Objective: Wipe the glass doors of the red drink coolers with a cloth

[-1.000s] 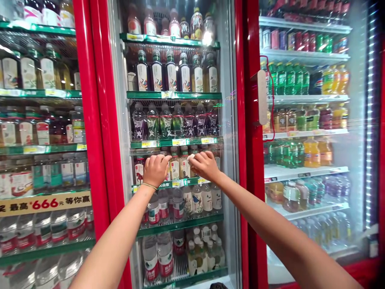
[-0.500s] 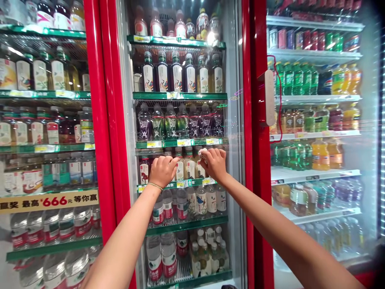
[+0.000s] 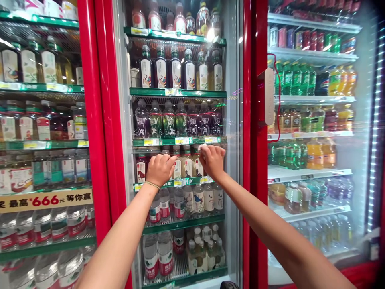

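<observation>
My left hand [image 3: 160, 167] is raised in front of the middle cooler's glass door [image 3: 231, 120], its fingers curled and a thin band on the wrist. Whatever may be inside that hand is hidden. To its right, my right hand [image 3: 213, 159] is closed around a crumpled white wad that looks like tissue or cloth [image 3: 202, 147], of which only a small part shows above the fingers. Behind both hands, bottles with pale labels [image 3: 188, 165] stand on a green-edged shelf [image 3: 180, 140] row. Whether either hand touches the glass, I cannot tell.
Red door frames [image 3: 105, 120] separate the coolers. A pale door handle [image 3: 268, 96] with a red cord [image 3: 279, 100] is at the right. Bottled water [image 3: 70, 218] fills lower shelves at left, and soda bottles [image 3: 296, 76] line the right cooler. A dark object [image 3: 229, 285] shows at the bottom edge.
The view has shifted slightly, so the shelves sit a little further left and higher. Both hands keep nearly the same place and closed shape; less of the white wad shows.
</observation>
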The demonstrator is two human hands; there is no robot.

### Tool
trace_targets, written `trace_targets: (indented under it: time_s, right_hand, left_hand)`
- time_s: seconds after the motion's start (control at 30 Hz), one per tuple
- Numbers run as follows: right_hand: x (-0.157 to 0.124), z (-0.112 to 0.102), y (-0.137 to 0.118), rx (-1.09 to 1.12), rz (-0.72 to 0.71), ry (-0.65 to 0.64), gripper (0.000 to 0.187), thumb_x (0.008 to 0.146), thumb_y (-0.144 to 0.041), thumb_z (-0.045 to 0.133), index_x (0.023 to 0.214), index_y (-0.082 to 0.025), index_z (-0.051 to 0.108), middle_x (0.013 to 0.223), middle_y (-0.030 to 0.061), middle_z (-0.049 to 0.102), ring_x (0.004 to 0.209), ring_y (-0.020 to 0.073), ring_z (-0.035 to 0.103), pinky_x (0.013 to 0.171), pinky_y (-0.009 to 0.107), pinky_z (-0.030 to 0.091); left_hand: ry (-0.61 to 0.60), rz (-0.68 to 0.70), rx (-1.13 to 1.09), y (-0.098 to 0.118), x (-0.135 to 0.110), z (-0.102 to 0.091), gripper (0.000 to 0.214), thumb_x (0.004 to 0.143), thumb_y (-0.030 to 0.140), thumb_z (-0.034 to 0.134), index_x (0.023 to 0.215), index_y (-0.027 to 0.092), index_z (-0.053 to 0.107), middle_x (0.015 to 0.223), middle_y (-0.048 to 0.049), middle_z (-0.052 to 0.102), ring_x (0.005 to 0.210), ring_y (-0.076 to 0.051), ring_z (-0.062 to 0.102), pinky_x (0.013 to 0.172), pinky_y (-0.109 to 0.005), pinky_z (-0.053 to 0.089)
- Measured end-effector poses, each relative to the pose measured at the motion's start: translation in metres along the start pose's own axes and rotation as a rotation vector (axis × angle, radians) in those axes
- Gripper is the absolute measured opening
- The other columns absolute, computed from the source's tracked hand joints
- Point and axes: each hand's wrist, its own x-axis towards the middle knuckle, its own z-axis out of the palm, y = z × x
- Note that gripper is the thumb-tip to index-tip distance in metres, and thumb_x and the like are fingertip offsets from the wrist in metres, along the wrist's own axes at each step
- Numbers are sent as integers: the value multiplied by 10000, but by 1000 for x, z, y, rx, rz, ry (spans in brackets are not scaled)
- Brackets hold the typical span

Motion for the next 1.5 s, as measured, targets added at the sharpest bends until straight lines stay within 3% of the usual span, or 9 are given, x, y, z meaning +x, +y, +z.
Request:
trace_targets:
  time_s: [0.17, 0.3, 0.4, 0.5, 0.63, 0.83, 1.07, 1.3, 1.5]
  right_hand:
    - [-26, -8, 12, 32, -323, -132, 225, 890, -208, 612, 1102, -277, 642, 922, 24, 691, 870, 219, 510, 858, 391, 289]
    - [-31, -14, 37, -14, -126, -75, 268, 886, -177, 590, 1144, -249, 601, 939, 42, 688, 890, 236, 510, 836, 390, 278]
    - [-21, -9, 33, -45, 78, -17, 284, 896, -172, 565, 1172, -234, 575, 952, 59, 676, 904, 254, 499, 833, 394, 276]
    - [-25, -6, 28, -23, -59, -84, 274, 906, -182, 570, 1173, -237, 586, 976, 59, 678, 911, 248, 494, 848, 389, 289]
    - [-46, -16, 52, -9, -282, -182, 242, 915, -192, 602, 1151, -243, 600, 981, 50, 676, 894, 232, 486, 828, 369, 299]
    - [-38, -14, 73, -72, -34, -71, 214, 938, -166, 571, 1145, -221, 574, 975, 67, 646, 891, 243, 483, 799, 359, 304]
    - [-76, -27, 81, -22, -227, -149, 190, 949, -178, 578, 1131, -231, 586, 937, 49, 646, 857, 229, 476, 787, 354, 304]
    - [-54, -16, 98, -123, 175, -62, 188, 920, -186, 559, 1104, -218, 585, 957, 80, 618, 899, 262, 477, 805, 375, 307]
    - [-82, -26, 96, -30, -111, -167, 231, 897, -167, 602, 1110, -256, 584, 968, 33, 649, 886, 213, 516, 821, 344, 328]
  left_hand:
    - [41, 32, 37, 0, 0, -1, 235, 933, 241, 579, 1135, 261, 697, 912, -74, 677, 844, -271, 554, 710, -418, 354]
    - [62, 51, 53, -1, 0, -1, 219, 926, 230, 588, 1116, 253, 696, 900, -68, 684, 831, -269, 552, 703, -420, 345]
    - [50, 49, 45, -1, 0, -1, 217, 924, 228, 592, 1115, 250, 693, 906, -72, 684, 831, -268, 553, 695, -418, 335]
    - [31, 60, 40, -1, 1, -3, 223, 922, 216, 591, 1120, 242, 688, 914, -78, 682, 833, -269, 551, 686, -412, 324]
    - [64, 101, 72, -1, 1, -5, 207, 936, 209, 578, 1113, 229, 684, 897, -73, 683, 817, -264, 546, 688, -403, 316]
    - [108, 141, 122, -2, 1, -5, 190, 929, 212, 590, 1102, 220, 670, 891, -65, 686, 803, -265, 537, 692, -402, 321]
    - [121, 149, 121, -2, 1, -4, 194, 926, 222, 597, 1104, 214, 674, 873, -64, 678, 791, -259, 533, 688, -401, 312]
    - [89, 134, 103, -1, 1, -5, 184, 935, 224, 580, 1087, 221, 684, 846, -63, 676, 782, -266, 530, 677, -400, 307]
    - [141, 173, 136, -2, 3, -8, 166, 935, 220, 583, 1066, 207, 684, 823, -61, 663, 757, -260, 523, 669, -397, 307]
